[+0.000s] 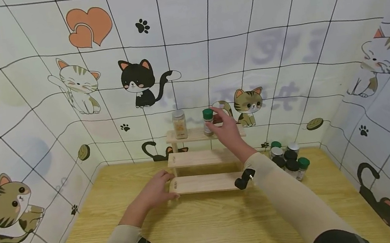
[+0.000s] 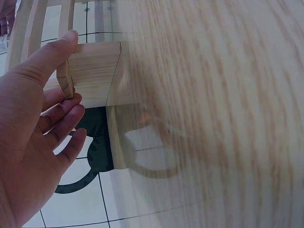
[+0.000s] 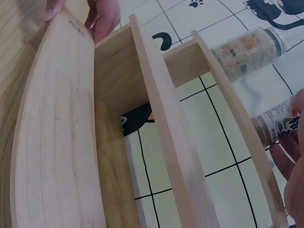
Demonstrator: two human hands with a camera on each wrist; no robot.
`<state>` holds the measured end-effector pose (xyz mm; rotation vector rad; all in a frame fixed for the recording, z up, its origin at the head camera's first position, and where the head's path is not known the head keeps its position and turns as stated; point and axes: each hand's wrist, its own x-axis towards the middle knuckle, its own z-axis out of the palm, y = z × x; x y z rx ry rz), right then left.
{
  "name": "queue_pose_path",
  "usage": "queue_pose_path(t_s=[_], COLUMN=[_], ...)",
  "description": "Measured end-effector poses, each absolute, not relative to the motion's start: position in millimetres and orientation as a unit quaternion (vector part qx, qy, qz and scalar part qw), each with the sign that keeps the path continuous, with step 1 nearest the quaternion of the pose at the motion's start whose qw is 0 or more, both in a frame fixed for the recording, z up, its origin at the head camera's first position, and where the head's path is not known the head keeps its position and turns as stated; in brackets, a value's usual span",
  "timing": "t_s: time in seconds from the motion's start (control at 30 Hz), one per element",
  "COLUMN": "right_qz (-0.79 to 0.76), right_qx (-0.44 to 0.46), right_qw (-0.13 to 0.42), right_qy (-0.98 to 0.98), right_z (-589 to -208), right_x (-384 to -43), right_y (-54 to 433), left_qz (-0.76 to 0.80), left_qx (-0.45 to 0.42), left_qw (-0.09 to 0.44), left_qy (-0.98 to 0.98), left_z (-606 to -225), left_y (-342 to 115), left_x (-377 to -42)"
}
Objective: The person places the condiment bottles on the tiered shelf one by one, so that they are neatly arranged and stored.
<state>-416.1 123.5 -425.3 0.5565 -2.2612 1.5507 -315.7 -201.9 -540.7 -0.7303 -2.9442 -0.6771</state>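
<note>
A three-tier wooden rack (image 1: 208, 182) stands against the back wall. My left hand (image 1: 154, 191) holds the left end of its lowest shelf; in the left wrist view the thumb lies over the board and the fingers curl at its underside. With thumb and fingers, my right hand (image 1: 230, 133) grips a small green-capped spice jar (image 1: 207, 114) at the top shelf. The jar's printed label (image 3: 278, 122) shows in the right wrist view, its base at the shelf. To its left, a clear jar (image 1: 180, 126) of pale, flaky contents stands upright on that shelf.
Several spice jars with green, white and black caps (image 1: 292, 164) are grouped on the wooden table (image 1: 196, 230), right of the rack. Tiled, cat-patterned walls (image 1: 194, 63) enclose the table at the back and both sides.
</note>
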Motion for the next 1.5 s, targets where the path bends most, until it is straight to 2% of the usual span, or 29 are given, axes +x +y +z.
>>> queue_pose_path(t_s=[0.63, 0.97, 1.13, 1.5], right_qz=[0.577, 0.583, 0.561, 0.458], right_qx=[0.166, 0.16, 0.16, 0.183], right_qw=[0.138, 0.128, 0.135, 0.192], right_qy=[-0.788, -0.786, -0.801, -0.848], right_z=[-432.6, -425.3, -429.8, -448.0], right_x=[-413.0, -390.9, -378.8, -333.9], right_y=[126.8, 150.7, 168.6, 222.1], left_qz=[-0.229, -0.231, -0.222, -0.229], left_qx=[-0.237, -0.242, -0.245, -0.241], left_qw=[0.013, 0.018, 0.024, 0.02], left_qy=[-0.944, -0.942, -0.943, -0.943], left_z=[-538.7, -540.7, -543.2, -539.7], left_y=[-199.2, -201.4, -203.4, -201.0], left_x=[-315.2, -316.1, -317.0, -313.7])
